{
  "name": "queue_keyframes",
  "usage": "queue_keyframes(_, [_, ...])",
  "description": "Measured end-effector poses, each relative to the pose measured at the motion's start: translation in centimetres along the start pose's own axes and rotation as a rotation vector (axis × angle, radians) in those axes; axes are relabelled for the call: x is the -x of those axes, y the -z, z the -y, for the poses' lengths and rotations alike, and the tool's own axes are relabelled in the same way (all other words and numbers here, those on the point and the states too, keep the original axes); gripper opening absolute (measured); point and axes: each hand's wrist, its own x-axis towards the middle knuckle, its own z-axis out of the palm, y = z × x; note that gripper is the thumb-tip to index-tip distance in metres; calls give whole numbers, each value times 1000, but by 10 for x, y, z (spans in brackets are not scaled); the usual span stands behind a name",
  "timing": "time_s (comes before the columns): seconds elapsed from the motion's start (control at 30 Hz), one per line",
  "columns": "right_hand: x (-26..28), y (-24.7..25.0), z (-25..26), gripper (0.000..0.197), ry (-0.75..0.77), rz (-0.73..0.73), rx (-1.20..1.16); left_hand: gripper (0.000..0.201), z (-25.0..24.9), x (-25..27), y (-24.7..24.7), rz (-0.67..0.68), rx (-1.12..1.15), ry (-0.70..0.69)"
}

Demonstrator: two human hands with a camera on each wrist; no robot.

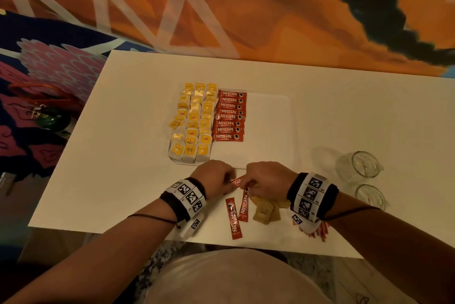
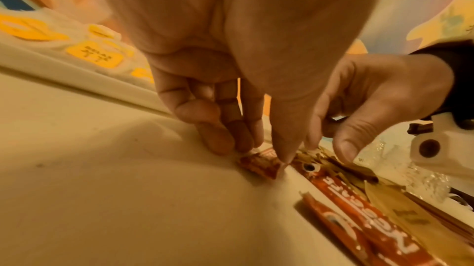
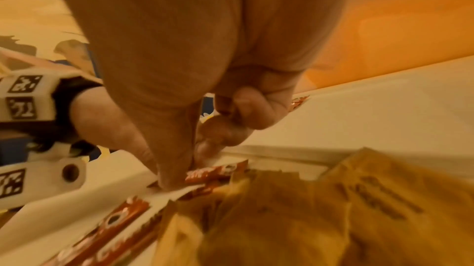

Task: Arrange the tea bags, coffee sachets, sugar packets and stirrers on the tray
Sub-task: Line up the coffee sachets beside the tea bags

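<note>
A white tray (image 1: pixel 268 131) holds three columns of yellow tea bags (image 1: pixel 194 121) and, beside them, a column of red coffee sachets (image 1: pixel 230 116); its right half is bare. Just in front of the tray, my left hand (image 1: pixel 230 183) (image 2: pixel 256 154) pinches one end of a red coffee sachet (image 1: pixel 236 182) (image 2: pixel 259 166) low over the table. My right hand (image 1: pixel 246 184) (image 3: pixel 187 167) pinches the same sachet (image 3: pixel 212 173) at the other end. Two more loose sachets (image 1: pixel 234 220) lie nearer me. Beige sugar packets (image 1: pixel 264 210) (image 3: pixel 307 209) sit under my right hand. Red stirrers (image 1: pixel 317 231) show below my right wrist.
The tray stands on a white table (image 1: pixel 123 156). Two clear glasses (image 1: pixel 364 164) stand at the right, near my right forearm. A patterned rug and a dark green object (image 1: pixel 53 118) lie off the table's left side.
</note>
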Motion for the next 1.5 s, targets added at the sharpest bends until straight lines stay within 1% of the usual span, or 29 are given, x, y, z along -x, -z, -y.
queue_keyframes(0.13, [5, -12, 4, 29, 27, 25, 44, 21, -3, -5, -1, 26, -49, 11])
queue_keyframes(0.27, [7, -21, 5, 31, 36, 31, 77, 17, -1, -2, 0, 45, -35, 10])
queue_keyframes(0.43, [5, -28, 9, 28, 75, -14, 138, 12, 6, 2, 4, 100, 73, 1])
queue_keyframes(0.57, [4, -27, 7, 26, 67, -49, 89, 8, 9, 8, 10, 82, 192, 66])
queue_keyframes(0.67, [4, -23, 5, 25, 60, -60, 39, 17, 13, 12, 12, 76, 291, 115])
queue_keyframes(0.73, [4, -22, 4, 25, 52, -72, 20, 18, 14, 13, 16, 74, 358, 155])
queue_keyframes(0.83, [4, -19, 1, 22, 42, -126, -48, 10, 11, 16, 21, 94, 429, 178])
queue_keyframes(0.9, [4, -16, 1, 20, 50, -177, -92, 12, 8, 17, 24, 115, 515, 194])
queue_keyframes(1.0, [1, -12, 5, 18, 82, -245, -138, 14, 3, 19, 26, 133, 637, 256])
queue_keyframes(1.13, [-6, -10, 8, 20, 103, -352, -197, 22, 1, 20, 28, 175, 720, 239])
queue_keyframes(1.23, [-10, -9, 10, 19, 111, -397, -212, 32, 6, 22, 30, 187, 658, 209])
queue_keyframes(1.33, [-14, -8, 16, 20, 114, -390, -220, 24, 13, 28, 32, 175, 584, 174])
queue_keyframes(1.43, [-18, -10, 21, 14, 130, -379, -246, 17, 21, 35, 35, 161, 542, 163])
queue_keyframes(1.5, [-19, -10, 26, 11, 146, -327, -227, 15, 28, 41, 36, 157, 512, 168])
